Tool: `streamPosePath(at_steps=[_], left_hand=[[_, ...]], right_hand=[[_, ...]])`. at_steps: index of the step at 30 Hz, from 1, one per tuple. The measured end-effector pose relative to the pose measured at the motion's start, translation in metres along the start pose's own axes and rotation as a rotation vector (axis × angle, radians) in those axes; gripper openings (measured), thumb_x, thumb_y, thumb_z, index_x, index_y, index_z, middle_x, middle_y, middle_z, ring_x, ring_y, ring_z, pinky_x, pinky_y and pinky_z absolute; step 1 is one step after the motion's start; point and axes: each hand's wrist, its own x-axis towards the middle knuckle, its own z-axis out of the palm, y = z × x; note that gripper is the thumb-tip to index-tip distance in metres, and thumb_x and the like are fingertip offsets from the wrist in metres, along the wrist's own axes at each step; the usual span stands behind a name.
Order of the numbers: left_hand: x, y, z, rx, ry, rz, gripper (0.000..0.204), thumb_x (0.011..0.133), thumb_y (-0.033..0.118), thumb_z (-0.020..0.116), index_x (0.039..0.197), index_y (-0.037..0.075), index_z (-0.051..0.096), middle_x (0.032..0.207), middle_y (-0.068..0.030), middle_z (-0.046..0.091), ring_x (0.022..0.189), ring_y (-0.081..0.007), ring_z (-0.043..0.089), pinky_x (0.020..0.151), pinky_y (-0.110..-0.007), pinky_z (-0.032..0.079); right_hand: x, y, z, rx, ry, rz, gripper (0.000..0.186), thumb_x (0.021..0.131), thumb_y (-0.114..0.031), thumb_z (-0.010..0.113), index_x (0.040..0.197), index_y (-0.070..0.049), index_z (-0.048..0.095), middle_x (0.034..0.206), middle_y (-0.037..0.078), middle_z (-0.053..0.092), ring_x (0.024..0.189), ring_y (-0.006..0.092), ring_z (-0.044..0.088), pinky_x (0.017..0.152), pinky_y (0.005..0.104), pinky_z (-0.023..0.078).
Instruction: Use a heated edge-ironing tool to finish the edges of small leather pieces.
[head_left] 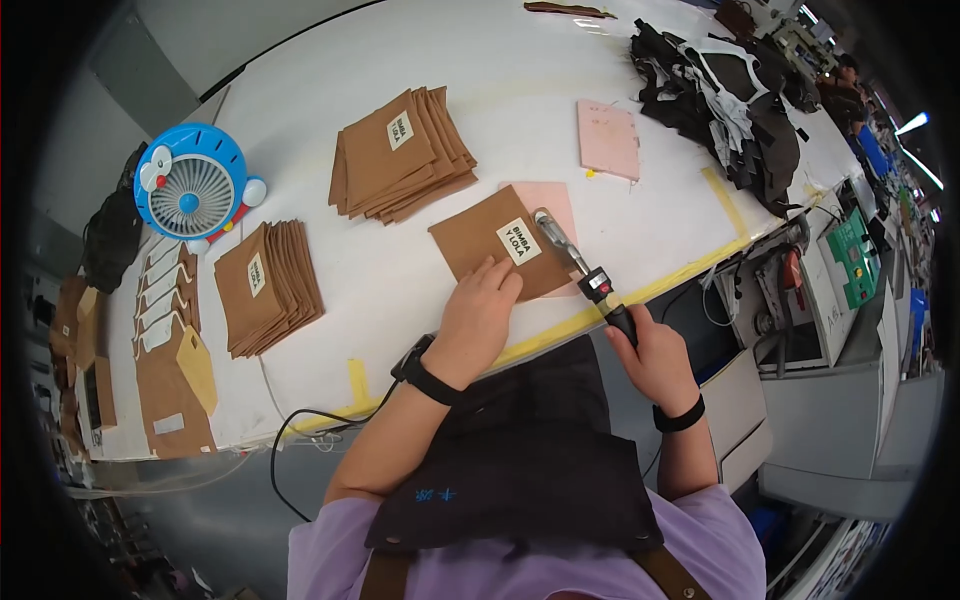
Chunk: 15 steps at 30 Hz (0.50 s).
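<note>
A single brown fabric or leather piece (468, 232) with a white printed label (519, 241) lies near the table's front edge, partly over a pink sheet (552, 204). Resting on its lower part, below the label, are the stretched-out fingers of my left hand (478, 318). My right hand (656, 352) is wrapped round the black handle of a tool with a long silver metal head (562, 243). The rounded end of that head is over the piece's right side, beside the label; whether it touches cannot be made out.
A stack of brown pieces (385, 165) lies farther back, another stack (262, 290) to the left. A blue fan (190, 185) stands beyond it. At far left are brown parts with white straps (165, 290). A pink pad (608, 140) and a dark fabric heap (715, 100) are at right.
</note>
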Motion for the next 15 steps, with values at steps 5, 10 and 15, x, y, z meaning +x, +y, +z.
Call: streamPosePath(at_steps=[5, 10, 15], left_hand=[[0.004, 0.002, -0.001, 0.003, -0.007, -0.005, 0.023, 0.089, -0.003, 0.053, 0.111, -0.003, 0.059, 0.136, -0.0224, 0.060, 0.129, -0.0418, 0.056, 0.106, -0.052, 0.048], [0.009, -0.005, 0.001, 0.002, 0.004, -0.028, 0.023, 0.089, -0.004, 0.052, 0.110, -0.003, 0.059, 0.135, -0.0215, 0.061, 0.129, -0.0409, 0.056, 0.106, -0.049, 0.048], [0.000, -0.007, -0.005, 0.026, 0.019, -0.002, 0.021, 0.088, 0.001, 0.053, 0.108, -0.001, 0.060, 0.132, -0.0205, 0.062, 0.127, -0.0416, 0.057, 0.102, -0.048, 0.048]], right_hand=[[0.045, -0.008, 0.002, -0.146, -0.013, -0.084, 0.031, 0.099, -0.031, 0.062, 0.100, -0.003, 0.050, 0.071, 0.021, 0.065, 0.068, 0.0425, 0.066, 0.061, 0.0517, 0.051], [0.046, -0.002, 0.001, 0.057, -0.049, -0.026, 0.033, 0.100, -0.033, 0.061, 0.104, 0.000, 0.054, 0.073, 0.023, 0.065, 0.072, 0.0436, 0.066, 0.062, 0.0498, 0.050], [0.032, -0.017, 0.001, 0.160, -0.083, 0.037, 0.032, 0.100, -0.029, 0.062, 0.110, 0.000, 0.057, 0.074, 0.023, 0.064, 0.076, 0.0454, 0.064, 0.065, 0.0507, 0.048]])
